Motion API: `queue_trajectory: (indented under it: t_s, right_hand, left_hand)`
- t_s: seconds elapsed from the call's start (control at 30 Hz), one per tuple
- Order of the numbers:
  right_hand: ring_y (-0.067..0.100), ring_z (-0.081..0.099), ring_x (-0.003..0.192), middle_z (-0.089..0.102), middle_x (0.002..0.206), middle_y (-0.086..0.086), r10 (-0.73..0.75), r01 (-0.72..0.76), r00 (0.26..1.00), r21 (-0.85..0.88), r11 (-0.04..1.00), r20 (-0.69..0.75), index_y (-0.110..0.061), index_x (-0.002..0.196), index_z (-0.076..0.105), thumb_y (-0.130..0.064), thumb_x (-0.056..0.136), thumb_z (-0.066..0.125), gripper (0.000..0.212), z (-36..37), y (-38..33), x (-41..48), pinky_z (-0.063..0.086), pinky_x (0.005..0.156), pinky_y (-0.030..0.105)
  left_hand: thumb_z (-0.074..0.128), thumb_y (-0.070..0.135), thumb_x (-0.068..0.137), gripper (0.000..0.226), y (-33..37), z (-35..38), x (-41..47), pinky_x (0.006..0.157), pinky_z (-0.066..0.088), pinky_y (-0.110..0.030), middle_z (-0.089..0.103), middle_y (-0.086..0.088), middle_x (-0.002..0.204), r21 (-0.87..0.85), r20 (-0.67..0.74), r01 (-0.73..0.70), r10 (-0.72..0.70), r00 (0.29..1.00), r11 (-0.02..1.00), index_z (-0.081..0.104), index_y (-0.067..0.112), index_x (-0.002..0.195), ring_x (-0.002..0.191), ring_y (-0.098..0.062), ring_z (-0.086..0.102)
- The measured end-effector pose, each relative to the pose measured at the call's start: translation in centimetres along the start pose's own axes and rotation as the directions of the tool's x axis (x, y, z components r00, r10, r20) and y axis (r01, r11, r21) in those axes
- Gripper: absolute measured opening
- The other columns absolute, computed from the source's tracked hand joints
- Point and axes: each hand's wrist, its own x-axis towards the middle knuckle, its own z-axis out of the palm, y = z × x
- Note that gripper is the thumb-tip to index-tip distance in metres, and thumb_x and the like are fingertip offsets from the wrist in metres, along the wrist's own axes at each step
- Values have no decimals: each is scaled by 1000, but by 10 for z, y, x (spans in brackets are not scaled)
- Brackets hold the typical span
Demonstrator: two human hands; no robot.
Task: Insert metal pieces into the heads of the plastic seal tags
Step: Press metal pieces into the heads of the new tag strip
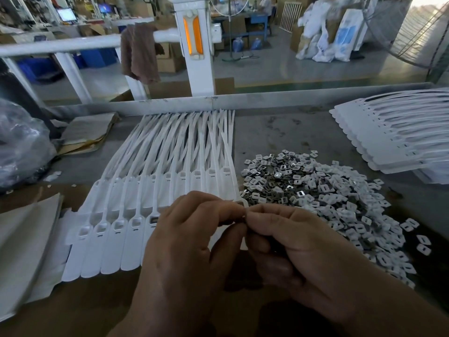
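Left hand and right hand, grips pinching one small piece, above grey workbench; cluttered workshop behind.

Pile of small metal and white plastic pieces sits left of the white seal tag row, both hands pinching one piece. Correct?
No. Head view: the pile of small metal and white plastic pieces sits right of the row of white plastic seal tags, not left. The left hand and right hand do pinch one piece.

Only bare bit of counter is toward the far edge, between the tag row and the metal piece pile. Tag stack hogs the far right corner, plastic bag crowds the left edge.
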Motion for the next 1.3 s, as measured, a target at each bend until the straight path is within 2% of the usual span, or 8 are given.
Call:
queue_trajectory:
  t_s: [0.13, 0.3, 0.47, 0.6, 0.67, 0.87, 1.03, 1.3]
  right_hand:
    - [10, 27, 33, 47, 59, 4, -20, 20, 1000, -14, 1000, -9, -12, 85, 67, -24, 87, 62, 13, 1, 1, 0, 23, 34, 15]
    - [12, 25, 34, 45, 58, 6, -31, 29, 999, -64, 998, -35, -12, 88, 69, -24, 86, 60, 16, 2, 1, -1, 20, 35, 17]
    - [13, 23, 35, 41, 58, 9, -36, 30, 998, -118, 993, -51, -12, 85, 68, -29, 83, 62, 18, 3, 0, -2, 19, 35, 19]
    - [11, 27, 39, 45, 63, 4, -6, 7, 999, 4, 1000, -52, -11, 87, 69, -29, 82, 65, 18, -3, -4, -3, 22, 34, 20]
    - [9, 30, 39, 47, 63, 2, 3, 5, 997, 105, 995, -77, -11, 84, 69, -26, 83, 65, 15, -7, -8, -2, 24, 32, 21]
    - [9, 30, 36, 46, 61, 1, -7, 27, 990, 136, 990, -142, -11, 78, 69, -25, 80, 59, 17, -7, -9, 1, 24, 31, 18]
    - [9, 28, 36, 45, 62, 2, 3, 23, 983, 140, 990, -185, -10, 78, 69, -25, 79, 60, 17, -9, -11, 1, 20, 30, 20]
    - [9, 28, 37, 43, 63, 1, 3, 19, 985, 126, 992, -170, -11, 79, 69, -26, 78, 63, 16, -13, -12, 1, 24, 29, 21]
  left_hand:
    - [52, 48, 82, 19, -1, 0, -4, 78, 46, -11, 58, 26, 93, -40, 17, 6, -6, 1000, 999, 59, 44, 99, 89, 6, 56]
    - [50, 51, 82, 16, -2, -3, -4, 65, 45, -10, 58, 28, 91, -17, 53, 8, -7, 999, 1000, 59, 47, 95, 88, 9, 56]
    - [56, 51, 85, 10, -5, -7, -3, 64, 46, -12, 58, 27, 87, -1, 66, -16, 16, 998, 1000, 59, 43, 91, 86, 8, 57]
    - [52, 49, 79, 13, -28, -25, -5, 56, 42, 0, 57, 29, 81, 76, 54, 35, -39, 998, 997, 56, 42, 90, 91, 15, 55]
    - [59, 46, 76, 12, -55, -40, -8, 45, 39, -5, 57, 27, 79, 156, 71, 122, -134, 988, 980, 53, 46, 87, 92, 20, 52]
    - [66, 42, 79, 17, -134, -71, -26, 60, 50, -29, 59, 21, 85, 322, 121, 309, -363, 924, 895, 55, 52, 86, 76, 1, 58]
    - [66, 43, 79, 20, -141, -70, -19, 58, 45, -24, 53, 26, 84, 400, 152, 280, -364, 919, 873, 51, 56, 82, 75, 1, 54]
    - [67, 41, 79, 24, -129, -65, -8, 58, 39, -16, 55, 26, 80, 390, 181, 251, -341, 922, 886, 49, 56, 79, 73, 5, 53]
